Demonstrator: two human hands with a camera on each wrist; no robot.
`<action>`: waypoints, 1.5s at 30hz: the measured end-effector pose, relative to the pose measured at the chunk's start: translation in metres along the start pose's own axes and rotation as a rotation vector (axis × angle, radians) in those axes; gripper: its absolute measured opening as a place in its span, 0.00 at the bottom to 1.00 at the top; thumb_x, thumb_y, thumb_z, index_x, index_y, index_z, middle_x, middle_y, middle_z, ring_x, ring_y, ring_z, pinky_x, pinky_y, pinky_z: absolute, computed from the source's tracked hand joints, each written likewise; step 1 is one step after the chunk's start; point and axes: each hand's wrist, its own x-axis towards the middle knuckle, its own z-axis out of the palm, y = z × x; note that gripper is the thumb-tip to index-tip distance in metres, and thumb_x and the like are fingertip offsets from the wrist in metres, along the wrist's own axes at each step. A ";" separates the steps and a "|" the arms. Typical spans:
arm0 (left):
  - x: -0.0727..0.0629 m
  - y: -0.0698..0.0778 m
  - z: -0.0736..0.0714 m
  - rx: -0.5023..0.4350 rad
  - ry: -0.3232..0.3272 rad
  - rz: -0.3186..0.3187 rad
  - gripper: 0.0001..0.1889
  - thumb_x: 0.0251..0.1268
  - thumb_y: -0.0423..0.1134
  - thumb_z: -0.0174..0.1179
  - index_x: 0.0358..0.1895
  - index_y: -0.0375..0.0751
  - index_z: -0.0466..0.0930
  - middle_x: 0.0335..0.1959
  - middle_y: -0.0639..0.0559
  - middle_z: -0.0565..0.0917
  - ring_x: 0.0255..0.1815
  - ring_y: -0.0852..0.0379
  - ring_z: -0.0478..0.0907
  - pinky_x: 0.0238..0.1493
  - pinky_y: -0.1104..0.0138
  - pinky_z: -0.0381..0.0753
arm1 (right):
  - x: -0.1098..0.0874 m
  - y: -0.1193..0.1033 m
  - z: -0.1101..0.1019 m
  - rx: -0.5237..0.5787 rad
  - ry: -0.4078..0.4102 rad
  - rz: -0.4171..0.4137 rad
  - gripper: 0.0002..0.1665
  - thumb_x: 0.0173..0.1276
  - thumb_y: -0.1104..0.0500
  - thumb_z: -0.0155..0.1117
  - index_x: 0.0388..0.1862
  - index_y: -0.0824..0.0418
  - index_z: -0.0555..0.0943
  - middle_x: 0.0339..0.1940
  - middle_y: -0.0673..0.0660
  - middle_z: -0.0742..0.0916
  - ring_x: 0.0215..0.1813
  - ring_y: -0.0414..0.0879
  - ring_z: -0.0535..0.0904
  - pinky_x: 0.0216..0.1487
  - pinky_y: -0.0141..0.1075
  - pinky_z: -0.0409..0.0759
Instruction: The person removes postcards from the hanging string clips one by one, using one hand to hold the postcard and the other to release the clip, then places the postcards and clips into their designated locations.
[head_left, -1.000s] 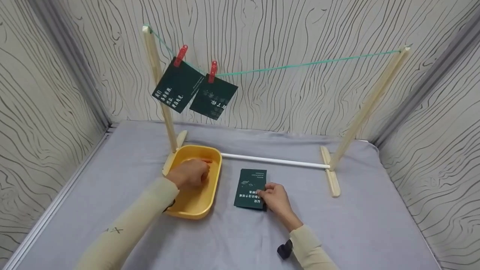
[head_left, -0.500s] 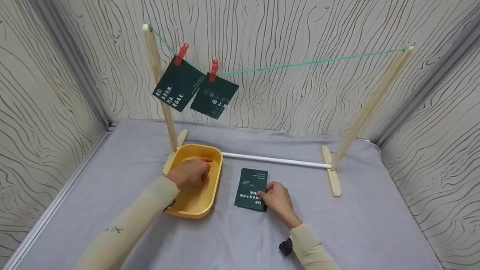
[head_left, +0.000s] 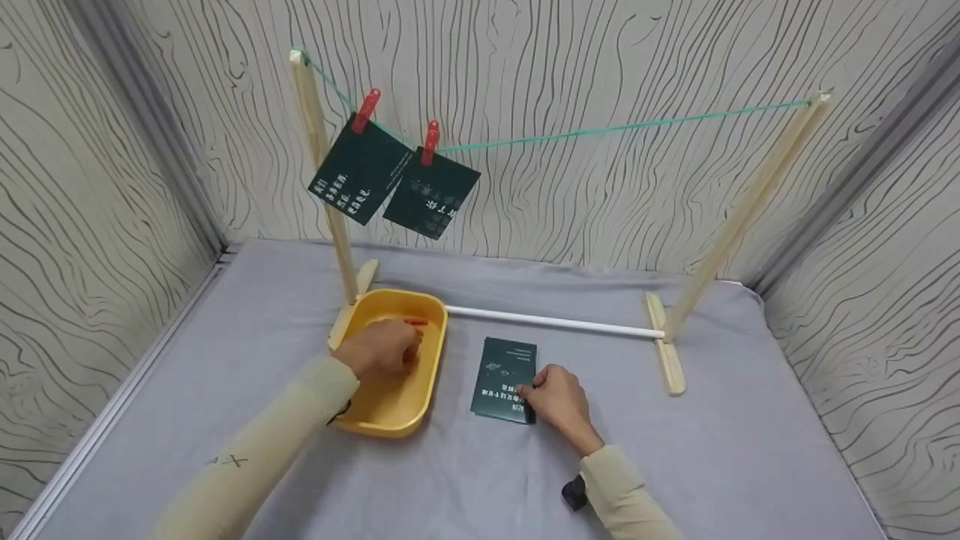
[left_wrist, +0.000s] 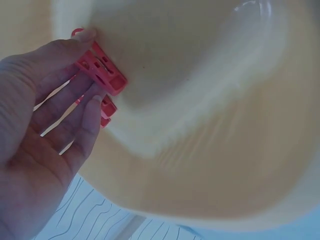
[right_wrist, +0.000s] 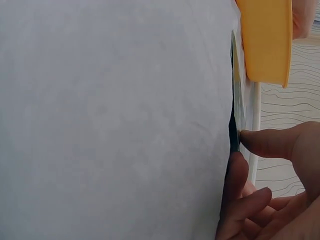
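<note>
Inside the yellow tray (head_left: 409, 416), my left hand (head_left: 382, 349) pinches a red clothespin (left_wrist: 102, 70) between thumb and fingers. More red plastic (left_wrist: 107, 111) shows beneath those fingers in the left wrist view. Right of the tray, a small stack of dark green printed cards (head_left: 502, 375) lies on the cloth. My right hand (head_left: 559, 397) pinches the stack's right edge, thumb on top and fingers underneath, as the right wrist view shows side-on. Two green cards, a left one (head_left: 356, 176) and a right one (head_left: 435, 195), hang from a green string (head_left: 585, 133) by red clothespins (head_left: 430, 142).
The string runs between a left wooden post (head_left: 337, 244) and a right wooden post (head_left: 742, 225). Behind the tray and cards, a white rod (head_left: 555, 322) joins the posts' feet. Grey cloth (head_left: 600, 375) covers the table, and patterned walls (head_left: 570, 60) stand around it.
The head view has shifted very slightly. Both hands stay where they were, the left in the tray and the right at the card stack.
</note>
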 end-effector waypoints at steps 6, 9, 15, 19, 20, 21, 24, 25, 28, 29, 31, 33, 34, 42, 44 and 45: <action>0.000 0.000 0.001 0.005 0.015 -0.003 0.03 0.67 0.34 0.71 0.40 0.39 0.90 0.31 0.49 0.85 0.34 0.51 0.77 0.50 0.57 0.87 | 0.000 0.000 -0.001 -0.014 0.007 0.003 0.16 0.62 0.56 0.79 0.30 0.63 0.81 0.26 0.54 0.85 0.28 0.45 0.78 0.28 0.33 0.71; 0.000 0.000 0.001 0.007 0.019 -0.015 0.04 0.68 0.35 0.71 0.41 0.40 0.90 0.30 0.49 0.85 0.34 0.51 0.77 0.49 0.59 0.86 | -0.001 0.000 0.000 -0.013 0.008 0.015 0.15 0.62 0.56 0.79 0.30 0.63 0.81 0.27 0.55 0.85 0.29 0.46 0.78 0.29 0.34 0.71; 0.000 0.000 0.002 0.013 0.003 -0.011 0.04 0.68 0.36 0.71 0.40 0.40 0.91 0.27 0.51 0.82 0.31 0.52 0.76 0.43 0.62 0.83 | -0.002 0.001 0.001 -0.014 -0.007 0.028 0.15 0.64 0.56 0.78 0.31 0.62 0.80 0.27 0.55 0.84 0.30 0.46 0.78 0.30 0.34 0.71; -0.001 0.001 0.001 0.018 0.011 -0.016 0.04 0.68 0.36 0.71 0.40 0.40 0.91 0.27 0.51 0.82 0.31 0.52 0.76 0.42 0.63 0.81 | -0.001 -0.001 0.000 0.008 -0.017 0.020 0.15 0.67 0.55 0.75 0.31 0.62 0.80 0.27 0.55 0.84 0.30 0.46 0.78 0.29 0.33 0.71; -0.001 0.001 0.000 0.021 0.016 -0.016 0.04 0.68 0.36 0.71 0.40 0.40 0.91 0.27 0.50 0.82 0.31 0.52 0.76 0.42 0.63 0.82 | -0.001 -0.001 -0.001 0.016 -0.016 0.016 0.15 0.68 0.55 0.74 0.31 0.62 0.80 0.27 0.55 0.84 0.30 0.46 0.78 0.29 0.33 0.71; -0.001 0.001 0.000 0.025 0.022 -0.016 0.04 0.68 0.36 0.71 0.40 0.39 0.90 0.27 0.50 0.82 0.32 0.52 0.77 0.43 0.62 0.82 | -0.001 -0.001 -0.001 0.024 -0.015 0.013 0.15 0.69 0.55 0.74 0.31 0.63 0.80 0.27 0.55 0.84 0.30 0.45 0.78 0.28 0.33 0.71; 0.000 0.003 -0.001 0.027 0.031 -0.017 0.04 0.69 0.36 0.71 0.41 0.39 0.90 0.28 0.49 0.82 0.33 0.51 0.77 0.46 0.62 0.84 | -0.001 -0.002 -0.002 0.043 -0.015 0.014 0.14 0.70 0.55 0.72 0.31 0.63 0.80 0.28 0.55 0.84 0.31 0.45 0.78 0.28 0.33 0.71; 0.000 0.003 -0.001 0.026 0.029 -0.017 0.04 0.69 0.36 0.71 0.41 0.39 0.90 0.28 0.49 0.83 0.33 0.51 0.77 0.47 0.61 0.84 | -0.001 -0.002 -0.002 0.045 -0.014 0.011 0.14 0.70 0.55 0.72 0.31 0.63 0.80 0.28 0.55 0.84 0.31 0.45 0.78 0.29 0.33 0.71; -0.001 0.003 -0.001 0.010 0.016 -0.027 0.05 0.68 0.37 0.71 0.42 0.39 0.91 0.29 0.49 0.84 0.34 0.51 0.78 0.50 0.60 0.86 | -0.002 -0.001 -0.001 0.058 -0.026 0.025 0.13 0.71 0.55 0.71 0.32 0.63 0.80 0.29 0.55 0.84 0.32 0.45 0.78 0.29 0.32 0.71; -0.002 0.002 -0.001 0.007 0.010 -0.028 0.05 0.68 0.37 0.72 0.42 0.39 0.91 0.30 0.49 0.85 0.35 0.51 0.78 0.51 0.59 0.87 | -0.002 -0.001 -0.001 0.059 -0.029 0.026 0.13 0.71 0.55 0.71 0.33 0.63 0.80 0.29 0.55 0.84 0.32 0.45 0.78 0.29 0.33 0.71; -0.003 0.002 0.000 -0.003 0.001 -0.033 0.06 0.68 0.37 0.72 0.42 0.39 0.91 0.31 0.49 0.85 0.35 0.51 0.78 0.52 0.58 0.87 | -0.002 0.000 0.000 0.060 -0.036 0.030 0.13 0.71 0.55 0.71 0.33 0.63 0.79 0.29 0.55 0.84 0.33 0.45 0.78 0.30 0.33 0.71; -0.003 0.001 0.000 -0.008 -0.003 -0.037 0.06 0.68 0.37 0.72 0.43 0.39 0.91 0.31 0.49 0.85 0.36 0.51 0.78 0.53 0.58 0.87 | -0.002 0.001 0.000 0.060 -0.040 0.034 0.13 0.71 0.55 0.71 0.33 0.63 0.79 0.29 0.56 0.84 0.33 0.45 0.78 0.30 0.33 0.71; -0.003 0.001 0.000 -0.011 -0.003 -0.039 0.06 0.68 0.37 0.72 0.43 0.39 0.91 0.31 0.49 0.84 0.36 0.51 0.78 0.53 0.58 0.87 | -0.002 0.001 0.000 0.059 -0.040 0.032 0.14 0.71 0.55 0.71 0.33 0.63 0.79 0.30 0.56 0.84 0.33 0.45 0.78 0.30 0.33 0.71; -0.005 -0.001 0.002 -0.012 0.023 -0.036 0.05 0.68 0.37 0.72 0.42 0.41 0.91 0.30 0.50 0.84 0.35 0.52 0.79 0.49 0.61 0.86 | -0.001 0.001 -0.003 0.083 -0.044 0.040 0.13 0.72 0.56 0.70 0.33 0.63 0.80 0.30 0.56 0.84 0.33 0.46 0.78 0.30 0.33 0.72; -0.005 -0.001 0.000 -0.019 0.024 -0.035 0.06 0.67 0.37 0.72 0.43 0.41 0.91 0.30 0.50 0.83 0.35 0.52 0.79 0.49 0.61 0.86 | -0.001 0.000 -0.004 0.082 -0.041 0.033 0.13 0.72 0.56 0.70 0.33 0.64 0.80 0.30 0.57 0.84 0.33 0.47 0.78 0.30 0.33 0.72; -0.006 -0.001 0.000 -0.020 0.022 -0.035 0.06 0.67 0.37 0.73 0.43 0.41 0.91 0.30 0.50 0.83 0.35 0.52 0.78 0.50 0.61 0.86 | -0.001 0.000 -0.004 0.084 -0.042 0.039 0.12 0.72 0.56 0.70 0.33 0.64 0.81 0.30 0.56 0.84 0.34 0.46 0.78 0.31 0.33 0.73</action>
